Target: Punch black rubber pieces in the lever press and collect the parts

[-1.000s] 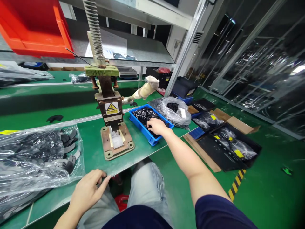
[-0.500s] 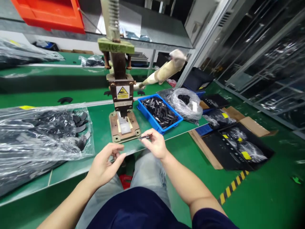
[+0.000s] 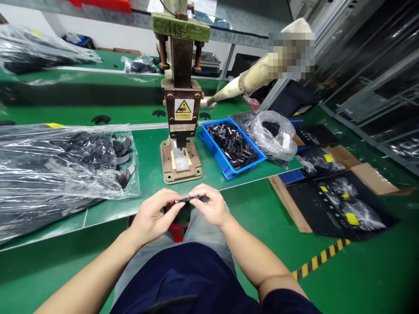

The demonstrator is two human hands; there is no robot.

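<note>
Between my two hands is a small, narrow black part (image 3: 187,199), held level in front of the bench edge. My left hand (image 3: 153,216) pinches its left end between thumb and fingers. On the other end, the thumb and fingers of my right hand (image 3: 211,206) are closed. Just beyond stands a hand press (image 3: 182,109) with a yellow warning label; its ram comes down over a pale metal block (image 3: 181,162) on the base plate (image 3: 168,175). To the right, a blue tray (image 3: 229,173) holds many similar-looking black parts (image 3: 231,144).
A big clear plastic bag (image 3: 65,174) of dark curved pieces covers the bench's left side. The press's wrapped lever (image 3: 255,76) juts out to the right. Beyond the tray lies another plastic bag (image 3: 273,135). Open cartons (image 3: 294,209) with bagged parts stand at right.
My left hand, formerly apart and open, has closed on the left end of the black part. The right hand has brought the part back from the press base. The view has shifted.
</note>
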